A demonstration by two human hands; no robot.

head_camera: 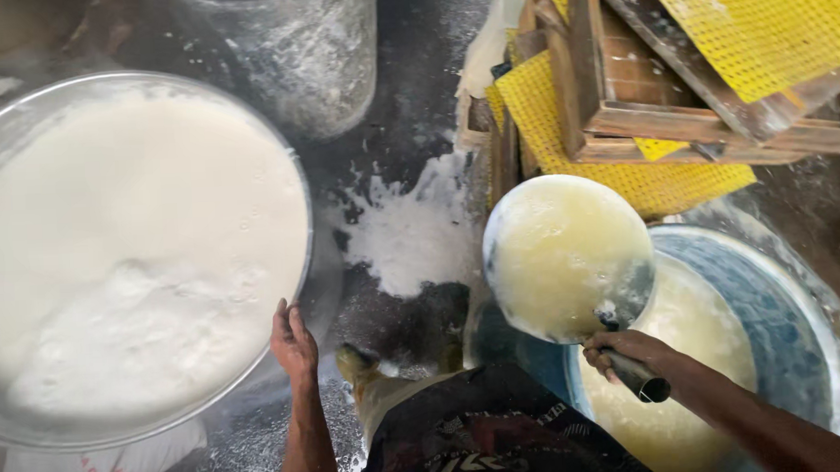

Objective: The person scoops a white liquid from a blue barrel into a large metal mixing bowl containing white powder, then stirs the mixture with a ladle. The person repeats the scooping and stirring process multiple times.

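Fingers [623, 348] of the right hand [633, 351] are wrapping tight around the metal handle [639, 377] of a ladle [567, 258], which is brimming with pale yellowish liquid. The ladle is hovering at about ten o'clock over the blue tub [783, 324], its far edge reaching past the tub's rim, above the wet floor [407, 152]. Left hand [293, 343] is lying flat and open, gripping nothing, fingers pressing against the rim of the big basin [303, 260] at its four o'clock; the basin is filled almost to the lip with white foamy liquid.

Risks, as I judge them: the ladle is so full that any tilt of the wrist is likely to slop liquid onto the floor, where white spill [410, 232] is already lying at twelve o'clock from the foot [355, 362]. That floor is looking slippery, so footing could go. A push on the basin could send foam over its lip.

Right forearm is coming in from five o'clock, wrist bent down. Left arm is reaching straight up from six o'clock.
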